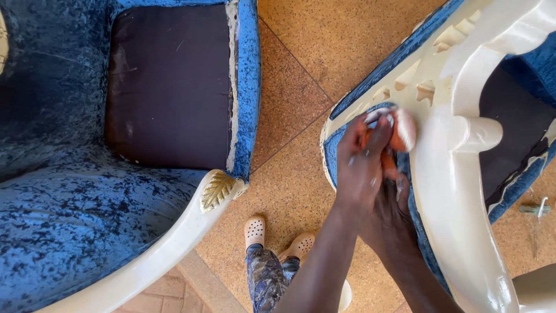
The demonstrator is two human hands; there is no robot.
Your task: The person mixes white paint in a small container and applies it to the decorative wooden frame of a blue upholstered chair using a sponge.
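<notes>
Left hand fingers clamped on an orange, paint-smeared rounded sponge, pressing it against the cream carved wooden frame of a blue velvet armchair; right hand beneath, grip unclear

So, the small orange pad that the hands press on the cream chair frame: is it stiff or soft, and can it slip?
The orange pad probably is soft: it bends under the left hand. It looks wet with pale foam, so likely slippery. Small under the fingers, likely light.

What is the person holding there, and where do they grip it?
An orange sanding pad, pinched by its near edge in the left hand, pressed against the cream chair frame.
</notes>
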